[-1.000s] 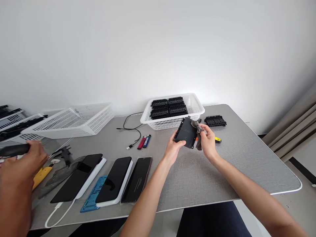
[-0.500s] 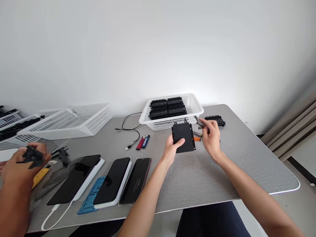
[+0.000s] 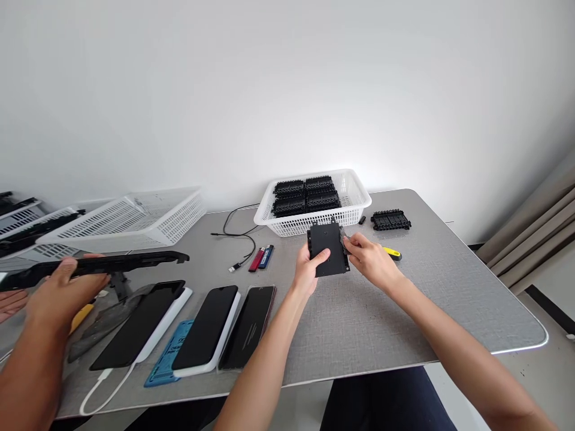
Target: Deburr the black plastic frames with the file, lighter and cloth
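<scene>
Right hand moved back to the black plate, fingertips pinched on a grey rag, left hand curled around the plate's left side, thumb on top, white basket just past both hands, yellow handle right of them

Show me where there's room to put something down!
The table has its biggest bare patch between the right forearm, the rounded right edge, the yellow-and-black handle and the black part. A smaller one lies between left forearm and right, nearer the person than the black panel. The left is crowded: phones, blue card, a co-worker's hand.
</scene>
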`<state>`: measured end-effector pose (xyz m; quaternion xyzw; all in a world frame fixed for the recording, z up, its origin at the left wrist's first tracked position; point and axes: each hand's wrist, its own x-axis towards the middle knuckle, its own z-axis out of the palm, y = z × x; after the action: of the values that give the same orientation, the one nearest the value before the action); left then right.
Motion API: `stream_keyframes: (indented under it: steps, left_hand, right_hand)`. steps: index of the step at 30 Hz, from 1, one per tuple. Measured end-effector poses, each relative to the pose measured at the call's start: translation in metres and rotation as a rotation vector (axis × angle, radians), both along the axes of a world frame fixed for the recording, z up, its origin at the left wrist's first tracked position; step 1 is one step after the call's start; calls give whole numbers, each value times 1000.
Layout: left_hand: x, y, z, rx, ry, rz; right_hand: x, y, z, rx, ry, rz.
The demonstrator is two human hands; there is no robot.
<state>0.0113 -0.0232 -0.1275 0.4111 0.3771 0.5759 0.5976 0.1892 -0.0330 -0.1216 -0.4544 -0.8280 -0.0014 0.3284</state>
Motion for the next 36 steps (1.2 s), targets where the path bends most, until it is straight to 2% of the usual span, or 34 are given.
stream_keyframes:
  steps: [8,13,15,19,21,23,27,32,36]
  left_hand:
    - [-12,9,-1,-13,-32,86]
    - [-14,7,2,-13,22,23]
    - [-14,7,2,-13,18,14]
    - [-15,6,3,-11,34,-11]
    - [-13,4,3,-9,64,-66]
    - [-10,2,3,-1,89,-123]
    - [-3,-1,2,10,99,-157]
    - [-8,5,1,19,-1,-22]
    - [-17,10,1,23,-23,76]
  right_hand:
    - [0,-7,6,-43,-73,226]
    - [4,-5,8,-72,41,267]
    - [6,-2,8,-68,183,203]
    - [8,2,7,9,508,-100]
    - [7,4,4,54,562,-200]
    - [6,6,1,78,526,-213]
    - [1,5,-7,30,271,-149]
    - [-7,-4,-5,-4,24,-8]
    - [-6,-9,2,-37,11,186]
